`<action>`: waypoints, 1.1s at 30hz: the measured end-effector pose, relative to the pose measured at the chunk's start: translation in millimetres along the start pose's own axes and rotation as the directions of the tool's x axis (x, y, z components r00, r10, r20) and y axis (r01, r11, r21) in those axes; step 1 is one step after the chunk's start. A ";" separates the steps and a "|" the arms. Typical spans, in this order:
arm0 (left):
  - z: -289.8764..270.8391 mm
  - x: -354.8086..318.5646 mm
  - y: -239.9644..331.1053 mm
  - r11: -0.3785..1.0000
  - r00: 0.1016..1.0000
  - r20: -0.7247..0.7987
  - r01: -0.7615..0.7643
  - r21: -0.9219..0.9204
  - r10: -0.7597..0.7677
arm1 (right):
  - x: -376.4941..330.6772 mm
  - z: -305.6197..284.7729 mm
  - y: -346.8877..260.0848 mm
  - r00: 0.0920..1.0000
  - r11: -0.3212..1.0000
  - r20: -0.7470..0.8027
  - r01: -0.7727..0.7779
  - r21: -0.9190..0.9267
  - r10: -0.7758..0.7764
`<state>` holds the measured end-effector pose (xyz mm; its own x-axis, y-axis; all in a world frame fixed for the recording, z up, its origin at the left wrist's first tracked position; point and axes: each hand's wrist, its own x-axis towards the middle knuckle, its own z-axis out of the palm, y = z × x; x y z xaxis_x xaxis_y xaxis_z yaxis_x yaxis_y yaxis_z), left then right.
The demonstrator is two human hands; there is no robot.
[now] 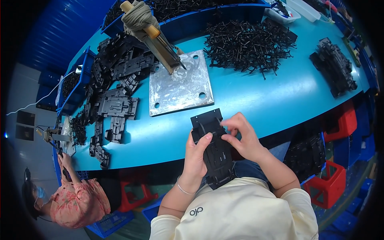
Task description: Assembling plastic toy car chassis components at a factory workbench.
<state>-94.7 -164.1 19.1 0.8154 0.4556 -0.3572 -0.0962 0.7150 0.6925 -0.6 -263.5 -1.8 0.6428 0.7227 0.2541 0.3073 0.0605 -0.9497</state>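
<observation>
A flat black plastic moulded part (216, 154) stands on end against my lap, its top edge leaning over the near edge of the blue table (256, 100). My left hand (196, 160) grips its left side, thumb laid on the face. My right hand (244, 136) pinches at the part's upper right, fingertips pressed on its face; whether a small piece is between them cannot be told.
A square metal plate (180, 86) with a cloth-wrapped lever tool (150, 34) lies beyond. A heap of thin black clips (248, 44) sits right of it, black parts piled at left (116, 80) and far right (334, 66). Another person (72, 198) works at lower left. Red stools (330, 182) stand at right.
</observation>
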 end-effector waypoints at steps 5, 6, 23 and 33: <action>-2.8 2.3 1.0 1.000 0.999 0.051 0.016 0.012 -0.017 | -3.5 0.2 2.7 0.935 0.888 0.157 0.351 -0.296 -0.317; -3.7 2.2 0.8 1.000 0.998 0.054 0.022 0.009 -0.022 | -2.9 1.0 1.1 0.935 0.889 0.157 0.351 -0.296 -0.317; -1.1 -1.3 0.1 0.996 0.993 0.089 0.080 -0.025 -0.077 | 0.9 10.6 -1.0 0.959 0.815 0.071 -0.273 0.511 0.276; -23.9 3.2 -1.7 0.784 0.933 0.094 -0.345 0.516 0.348 | 1.4 8.4 -6.8 0.952 0.797 -0.022 -0.243 0.553 0.306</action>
<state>-105.6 -151.2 1.8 0.7808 0.6239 -0.0329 -0.0617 0.1294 0.9897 -7.8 -257.2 3.5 0.7211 0.6914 -0.0446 -0.2994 0.2529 -0.9200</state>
